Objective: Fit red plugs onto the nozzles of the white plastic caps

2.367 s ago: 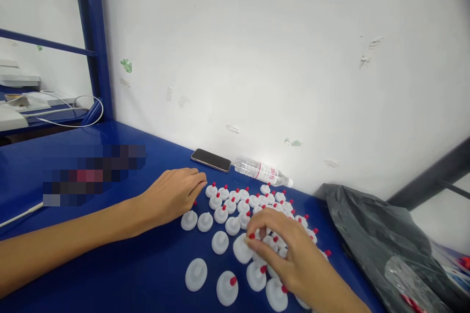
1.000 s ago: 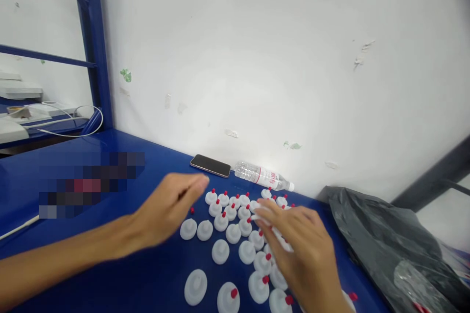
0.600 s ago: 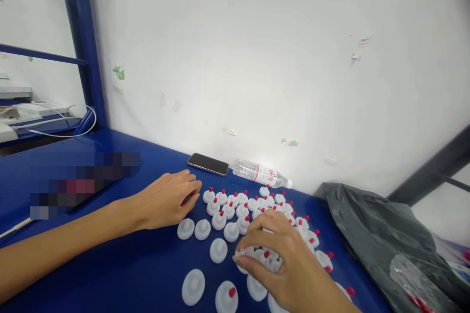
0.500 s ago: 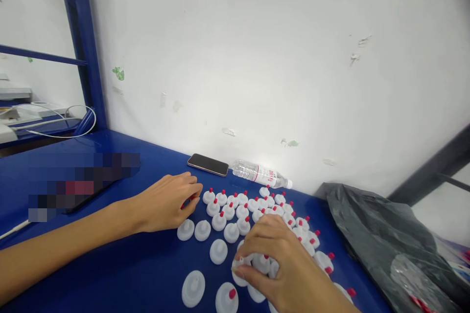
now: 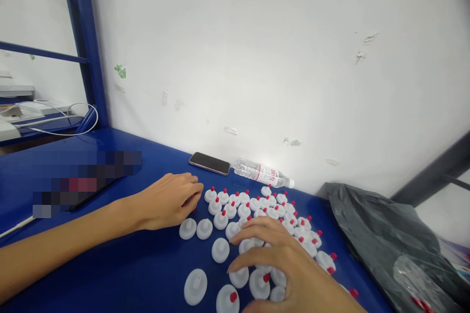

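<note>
Several white round plastic caps with a nozzle (image 5: 220, 250) lie on the blue table, many with a small red tip (image 5: 233, 297) on the nozzle and some bare. Above the near part of the group, my right hand (image 5: 279, 259) is open, its thumb and fingers spread, with nothing held; it hides some caps. My left hand (image 5: 172, 200) rests on the table at the left edge of the group. Its fingers are curled closed round small red tips, of which bits of red show below the fingers. Two bare white caps lie just in front of it.
By the wall lie a phone (image 5: 209, 163) and a clear plastic bottle (image 5: 262, 172) on its side. A dark plastic bag (image 5: 378, 225) covers the right side of the blue table (image 5: 110, 264). A blurred-out dark object (image 5: 91, 181) with a white cable lies at left.
My right hand has gone from thumb and fingers pinched at a white cap to spread fingers above the caps. A red-tipped cap now shows beneath it. My left hand stays put.
</note>
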{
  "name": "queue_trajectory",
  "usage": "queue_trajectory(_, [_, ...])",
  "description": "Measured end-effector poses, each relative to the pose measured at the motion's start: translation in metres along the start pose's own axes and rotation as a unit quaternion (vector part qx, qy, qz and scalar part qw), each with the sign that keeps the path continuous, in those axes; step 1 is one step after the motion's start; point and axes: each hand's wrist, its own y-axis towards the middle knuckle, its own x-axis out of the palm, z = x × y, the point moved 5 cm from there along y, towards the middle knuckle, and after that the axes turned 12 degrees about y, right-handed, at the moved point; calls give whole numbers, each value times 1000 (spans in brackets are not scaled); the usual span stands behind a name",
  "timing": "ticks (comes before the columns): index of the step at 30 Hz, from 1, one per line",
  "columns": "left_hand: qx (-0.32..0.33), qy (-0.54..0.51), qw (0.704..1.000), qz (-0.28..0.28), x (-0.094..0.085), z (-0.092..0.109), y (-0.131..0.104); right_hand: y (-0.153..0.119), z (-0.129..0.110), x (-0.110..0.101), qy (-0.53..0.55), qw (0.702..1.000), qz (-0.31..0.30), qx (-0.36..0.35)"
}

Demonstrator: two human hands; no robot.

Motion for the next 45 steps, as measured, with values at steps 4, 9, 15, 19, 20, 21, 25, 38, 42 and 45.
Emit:
queue_trajectory(4, [11, -17, 998, 66, -7, 1, 0, 1, 7, 19, -45, 995, -26, -85])
queue_trajectory(9, [64, -42, 984, 162, -16, 15, -8, 11, -15, 11, -49, 997, -34, -53])
queue_trajectory(15, [128, -66, 959, 245, -29, 36, -21, 8, -12, -2, -51, 997, -55, 29])
queue_trajectory(19, [152, -73, 949, 268, -31, 40, -23, 9, -1, 5, -23, 995, -93, 28])
queue_trajectory(20, [154, -73, 947, 272, -32, 40, -23, 9, -2, 6, -3, 996, -92, 22])
queue_trajectory(21, [159, -71, 945, 275, -32, 41, -24, 10, -3, 6, 18, 996, -88, 21])
queue_trajectory(25, [190, -71, 934, 294, -38, 49, -30, 7, -3, 1, 53, 995, -8, 79])
queue_trajectory(38, [173, 6, 953, 248, -29, 86, -36, 11, -19, 22, -126, 975, 156, -95])
queue_trajectory(42, [164, 22, 953, 252, -32, 84, -34, 11, -23, 17, -115, 969, 188, -112])
queue_trajectory(45, [175, 7, 955, 238, -31, 83, -35, 11, -24, 15, -118, 967, 196, -113])
